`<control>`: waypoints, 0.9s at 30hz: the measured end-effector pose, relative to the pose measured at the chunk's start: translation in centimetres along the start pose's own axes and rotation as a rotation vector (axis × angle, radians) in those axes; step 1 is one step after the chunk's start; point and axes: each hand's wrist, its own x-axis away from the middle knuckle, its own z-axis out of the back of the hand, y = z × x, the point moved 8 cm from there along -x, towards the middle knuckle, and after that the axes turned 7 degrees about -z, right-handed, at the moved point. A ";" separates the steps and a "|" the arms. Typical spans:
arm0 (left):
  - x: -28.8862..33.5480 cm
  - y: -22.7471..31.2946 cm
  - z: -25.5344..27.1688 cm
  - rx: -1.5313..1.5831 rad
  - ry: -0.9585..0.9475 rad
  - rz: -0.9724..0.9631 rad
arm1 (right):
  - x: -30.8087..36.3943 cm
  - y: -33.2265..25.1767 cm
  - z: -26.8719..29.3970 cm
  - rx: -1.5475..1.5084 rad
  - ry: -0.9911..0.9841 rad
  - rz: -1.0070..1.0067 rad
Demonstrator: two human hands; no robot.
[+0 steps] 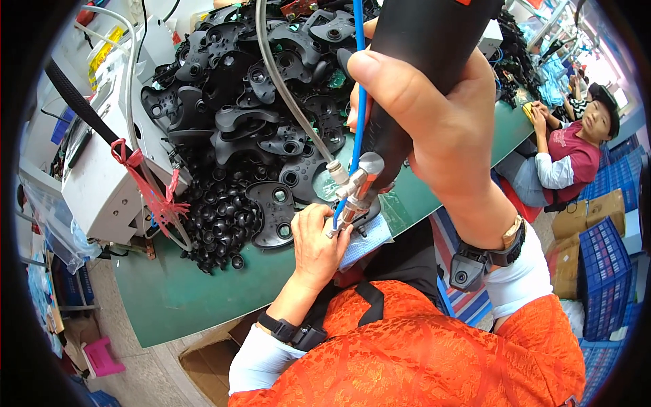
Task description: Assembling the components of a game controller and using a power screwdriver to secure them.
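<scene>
My right hand is wrapped round a black power screwdriver, which tilts down towards the table with its metal nose lowest. A blue air hose and a clear grey one run to fittings near that nose. Right at the tip, my left hand is closed, fingers curled over a dark piece that the tool and fingers mostly hide. Beneath it lies a blue-and-white cloth or pad. Just left of the fingers rests a black game controller shell.
A heap of black controller shells covers the green table, with small round black caps in front. A white metal box with cables stands left. Further right sits another person, near blue crates and cardboard boxes.
</scene>
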 end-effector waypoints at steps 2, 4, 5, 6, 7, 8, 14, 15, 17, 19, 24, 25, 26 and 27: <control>0.1 0.1 0.1 0.000 0.003 0.001 | 0.3 0.0 0.1 -0.071 0.024 0.036; 0.2 0.3 0.7 -0.003 -0.014 -0.014 | 0.6 0.5 0.4 -0.121 0.026 0.027; 0.4 0.1 1.1 -0.003 -0.016 -0.014 | 0.8 0.9 0.5 -0.150 0.023 0.021; 0.6 -0.5 1.6 -0.017 -0.022 0.013 | 1.0 1.2 0.5 -0.178 0.021 0.015; 0.8 -1.0 1.9 -0.032 -0.026 0.039 | 1.2 1.3 0.5 -0.207 0.019 0.010; 0.8 -1.5 1.7 0.030 -0.066 0.062 | 1.2 0.9 0.2 -0.211 0.014 0.006; -1.2 -1.2 -1.5 0.064 -0.218 0.005 | 1.0 1.6 1.5 0.160 -0.002 0.140; -1.0 -1.3 -2.0 0.067 -0.242 -0.009 | 1.5 1.3 0.8 0.080 0.008 0.090; -1.1 -1.5 -1.8 0.074 -0.240 0.012 | 1.7 1.8 0.5 0.004 0.022 0.040; -1.3 -1.6 -1.9 0.111 -0.240 0.021 | 1.9 2.4 1.3 0.055 0.091 0.087; -1.4 -1.3 -1.7 0.115 -0.224 -0.024 | 2.4 2.2 0.2 0.094 0.011 0.015; -1.6 -0.8 -1.5 0.097 -0.209 -0.067 | 2.7 2.2 0.2 0.041 -0.021 0.024; -1.6 -0.9 -1.7 0.112 -0.239 -0.022 | 3.0 2.2 0.2 0.070 -0.031 -0.003; -1.5 -0.9 -1.8 0.110 -0.239 -0.025 | 3.4 2.0 0.1 0.070 -0.029 0.000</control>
